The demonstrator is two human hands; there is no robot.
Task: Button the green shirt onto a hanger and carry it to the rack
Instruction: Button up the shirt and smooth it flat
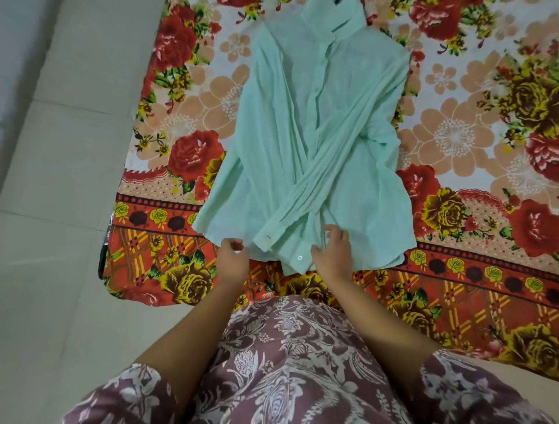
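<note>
**Head view, read left to right.** Pale floor (60, 212) filled the left edge. A flowered sheet (169, 272) covered the rest, and the green shirt (302, 136) lay flat on it, front up, about midway across. Its long axis ran straight away from you: collar (338, 24) at the far end, hem (378, 263) at the near end, just ahead of both hands. The 2 sleeves (348, 145) were folded across the front and crossed low down, with 1 cuff (267, 239) ending near the hem between your hands.

Your left hand (231, 260) sat at the hem's left corner, fingers curled toward the cloth edge. Whether it pinched the fabric or only touched it could not be told. To the right of the cuff, 1 clear button (300, 258) showed on the front strip close to the hem. Your right hand (334, 254) was just right of that button, thumb on the cloth, fingers spread and bent above it, closed round nothing.

No hanger or rack could be made out. A small dark shape (336, 1) at the collar's top edge was cut off by the frame. The buttoning appeared to be at or near its lowest button, and the right hand was the nearer one to it, the button lying just to its left. The shirt's length pointed away from you, so any lift would likely start from the collar end, the far one from both hands.
</note>
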